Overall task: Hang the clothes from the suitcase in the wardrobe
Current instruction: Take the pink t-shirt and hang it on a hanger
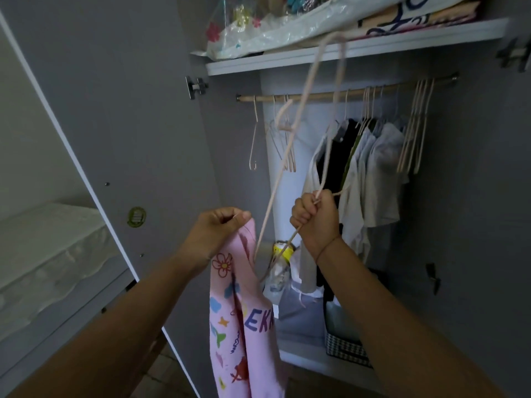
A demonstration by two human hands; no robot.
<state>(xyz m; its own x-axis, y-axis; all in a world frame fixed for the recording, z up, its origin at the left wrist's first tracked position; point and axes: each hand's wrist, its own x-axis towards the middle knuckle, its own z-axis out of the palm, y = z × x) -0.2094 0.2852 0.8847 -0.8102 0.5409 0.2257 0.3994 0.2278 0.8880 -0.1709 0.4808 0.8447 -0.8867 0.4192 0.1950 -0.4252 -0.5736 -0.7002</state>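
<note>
Half done, going by shirts (pixel 373 173) on rail (pixel 316 95); pinching pink top (pixel 244 326) with left hand (pixel 221 225), gripping bare hanger (pixel 290 239) with right hand (pixel 316 219).

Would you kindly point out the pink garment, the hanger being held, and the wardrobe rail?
pink garment (pixel 244 326): head view, printed front.
held hanger (pixel 278 182): head view, long arm.
wardrobe rail (pixel 321 93): head view, bare middle stretch.

Dim, grainy view; motion-blurred hanger (pixel 301 116); wide-angle edge bending.
</note>
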